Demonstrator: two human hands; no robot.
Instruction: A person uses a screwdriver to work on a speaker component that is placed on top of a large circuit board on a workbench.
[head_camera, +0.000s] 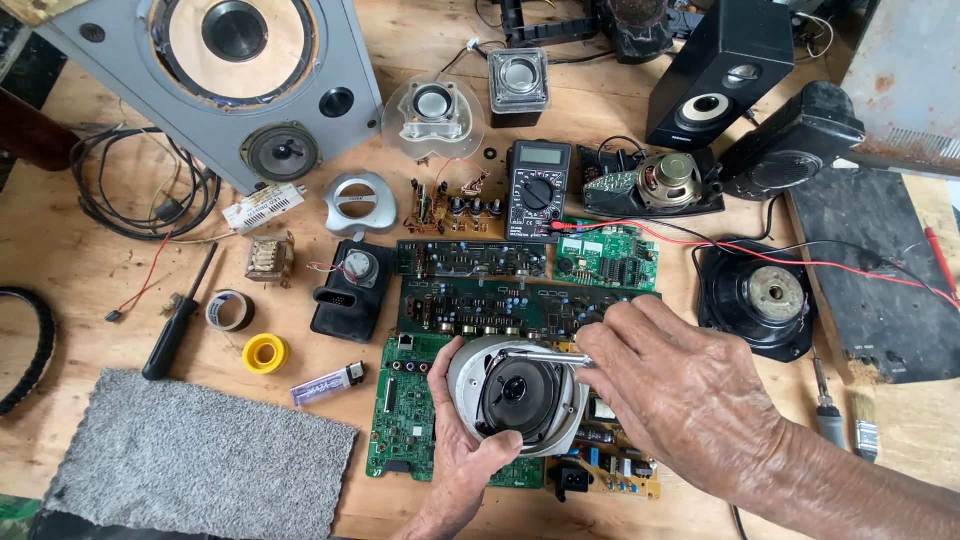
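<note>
Left hand (462, 455) is cupped under a round silver speaker (517, 393), thumb hooked on its near rim, holding it just above the green boards (405, 420) in the middle of the bench, while the right hand (672, 385) comes in over the top, fingers closed on a thin metal tool (545, 355) lying across the speaker's upper edge. Around them, big to small: a grey speaker cabinet (215, 80) top left, grey mat (200, 460) bottom left, black multimeter (539, 188), yellow tape roll (265, 352) and a lighter (328, 383).
</note>
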